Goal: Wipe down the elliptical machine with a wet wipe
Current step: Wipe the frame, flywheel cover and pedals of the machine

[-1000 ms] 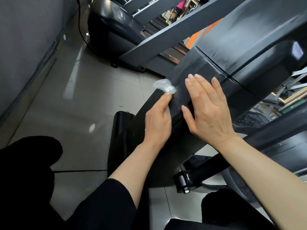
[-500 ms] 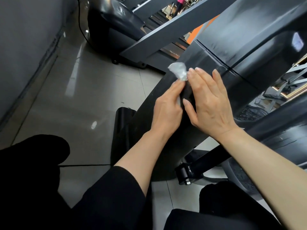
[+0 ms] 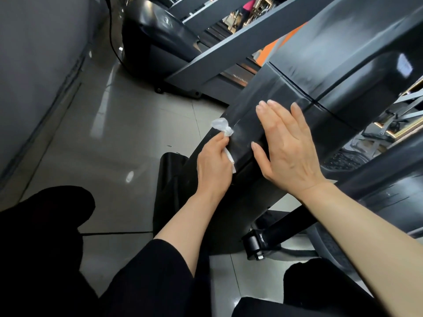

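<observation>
My left hand [image 3: 214,162] pinches the crumpled wet wipe [image 3: 223,128], mostly hidden under my fingers, against the elliptical's black shroud [image 3: 258,104]; my right hand [image 3: 287,152] rests flat, released, mid-frame

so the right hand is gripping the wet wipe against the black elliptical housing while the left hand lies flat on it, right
Not quite: the hands are swapped. In the head view the left hand grips the wet wipe against the black elliptical housing, while the right hand lies flat on it.
</observation>
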